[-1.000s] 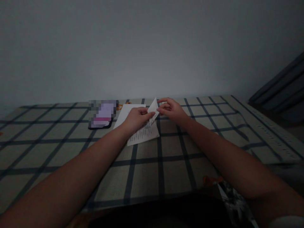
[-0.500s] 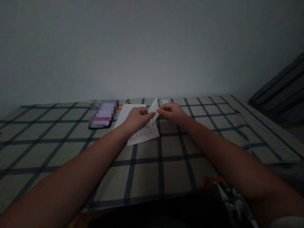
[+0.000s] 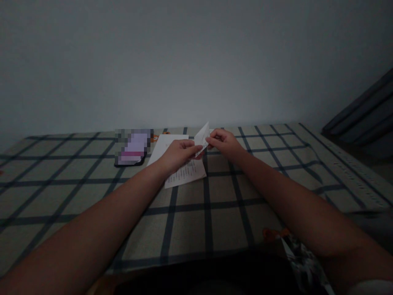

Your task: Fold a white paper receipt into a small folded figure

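Note:
A small folded piece of white paper (image 3: pixel 202 135), with a pointed top and some print on its lower part, is held up between my hands. My left hand (image 3: pixel 181 151) pinches its lower left side between thumb and fingers. On the right edge, the thumb and fingertips of my right hand (image 3: pixel 221 140) are closed on it. Beneath my left hand lies a printed sheet (image 3: pixel 187 174), partly covered by that hand. Further white paper (image 3: pixel 172 139) reaches out behind the left wrist; I cannot tell whether it is the same sheet.
A phone (image 3: pixel 132 147) with a lit, partly blurred screen lies to the left of the papers. The checked cloth (image 3: pixel 190 221) covers the surface up to the grey wall (image 3: pixel 196 61). Dark striped fabric (image 3: pixel 365 110) hangs at the far right.
The folded paper has turned and its tip has moved slightly right and up, showing more of its folded face. My right hand has shifted a little upward along its edge.

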Available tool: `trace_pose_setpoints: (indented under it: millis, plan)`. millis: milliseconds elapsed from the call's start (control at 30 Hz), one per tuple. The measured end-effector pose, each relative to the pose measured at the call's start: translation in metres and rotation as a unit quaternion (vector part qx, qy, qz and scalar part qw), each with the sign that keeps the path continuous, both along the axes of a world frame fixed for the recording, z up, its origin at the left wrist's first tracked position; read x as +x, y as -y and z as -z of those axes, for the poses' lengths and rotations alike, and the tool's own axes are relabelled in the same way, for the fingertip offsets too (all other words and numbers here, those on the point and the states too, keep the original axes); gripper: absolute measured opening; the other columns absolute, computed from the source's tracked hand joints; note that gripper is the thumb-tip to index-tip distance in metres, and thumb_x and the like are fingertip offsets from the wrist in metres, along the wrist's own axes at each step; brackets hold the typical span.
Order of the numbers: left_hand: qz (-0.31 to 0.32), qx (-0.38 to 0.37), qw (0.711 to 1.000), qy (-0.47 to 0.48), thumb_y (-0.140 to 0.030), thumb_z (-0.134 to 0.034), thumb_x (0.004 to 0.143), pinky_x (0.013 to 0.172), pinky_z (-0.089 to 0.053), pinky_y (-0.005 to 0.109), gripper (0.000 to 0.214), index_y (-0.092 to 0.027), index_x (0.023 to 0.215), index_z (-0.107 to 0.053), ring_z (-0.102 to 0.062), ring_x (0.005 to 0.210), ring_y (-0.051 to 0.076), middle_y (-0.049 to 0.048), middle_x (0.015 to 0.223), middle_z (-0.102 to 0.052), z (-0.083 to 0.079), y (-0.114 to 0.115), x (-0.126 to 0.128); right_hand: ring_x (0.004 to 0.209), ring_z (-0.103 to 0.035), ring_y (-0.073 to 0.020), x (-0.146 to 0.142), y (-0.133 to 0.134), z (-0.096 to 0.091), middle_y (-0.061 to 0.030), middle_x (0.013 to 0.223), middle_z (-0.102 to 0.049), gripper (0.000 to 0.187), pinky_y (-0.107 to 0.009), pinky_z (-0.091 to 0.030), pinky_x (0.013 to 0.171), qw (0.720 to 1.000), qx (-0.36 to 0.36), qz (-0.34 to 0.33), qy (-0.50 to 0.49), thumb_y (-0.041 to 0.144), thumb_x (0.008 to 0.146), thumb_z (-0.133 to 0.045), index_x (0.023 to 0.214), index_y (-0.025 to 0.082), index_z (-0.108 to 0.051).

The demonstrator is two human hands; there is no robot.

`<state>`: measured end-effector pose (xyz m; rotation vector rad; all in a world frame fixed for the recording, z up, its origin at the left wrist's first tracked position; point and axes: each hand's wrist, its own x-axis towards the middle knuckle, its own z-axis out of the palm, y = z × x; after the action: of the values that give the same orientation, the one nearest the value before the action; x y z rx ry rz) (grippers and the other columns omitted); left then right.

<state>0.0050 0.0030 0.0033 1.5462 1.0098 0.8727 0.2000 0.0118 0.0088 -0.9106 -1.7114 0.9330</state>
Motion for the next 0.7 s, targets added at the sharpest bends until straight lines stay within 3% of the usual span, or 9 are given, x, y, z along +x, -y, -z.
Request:
trace_pose_setpoints:
  millis: [167, 367, 500, 700]
  plan:
    - [-0.007, 0.018, 1.000, -0.018, -0.042, -0.068, 0.077, 0.044, -0.026, 0.023, 0.029, -0.015, 0.066, -0.065, -0.042, 0.045, 0.008, 0.0018, 0.058, -0.059, -0.0063, 0.0042, 0.0001, 0.066, -0.057, -0.0116, 0.0000, 0.0004, 0.0002, 0.0000, 0.070, -0.058, 0.026, -0.025, -0.048, 0.063, 0.998, -0.037, -0.056, 0.020, 0.041, 0.080, -0.062, 0.075, 0.017, -0.056]
    - [-0.004, 0.031, 0.999, -0.029, -0.042, -0.066, 0.078, 0.046, -0.028, 0.023, 0.029, -0.015, 0.066, -0.067, -0.041, 0.047, 0.008, 0.0008, 0.056, -0.057, -0.0050, 0.0020, 0.0008, 0.062, -0.054, -0.0115, 0.0015, 0.0022, -0.0013, -0.0006, 0.065, -0.059, 0.030, -0.025, -0.043, 0.060, 0.998, 0.014, -0.026, 0.063, 0.042, 0.080, -0.063, 0.067, 0.016, -0.057]
    - [0.025, 0.018, 0.999, 0.018, -0.039, -0.062, 0.080, 0.051, -0.032, 0.024, 0.028, -0.014, 0.071, -0.069, -0.048, 0.054, 0.010, 0.0042, 0.065, -0.063, 0.0012, -0.0019, 0.0003, 0.061, -0.052, -0.0109, 0.0031, 0.0006, 0.0004, -0.0005, 0.064, -0.058, 0.032, -0.025, -0.041, 0.060, 0.997, 0.021, -0.011, 0.069, 0.042, 0.082, -0.062, 0.064, 0.016, -0.056]
    - [0.044, 0.022, 0.999, -0.020, -0.042, -0.064, 0.081, 0.045, -0.020, 0.023, 0.029, -0.014, 0.073, -0.068, -0.032, 0.044, 0.006, -0.0004, 0.058, -0.056, -0.0032, 0.0022, -0.0014, 0.061, -0.052, -0.0112, 0.0035, 0.0021, -0.0017, -0.0009, 0.064, -0.058, 0.032, -0.026, -0.040, 0.059, 0.997, 0.024, -0.001, 0.076, 0.041, 0.082, -0.061, 0.064, 0.015, -0.057]
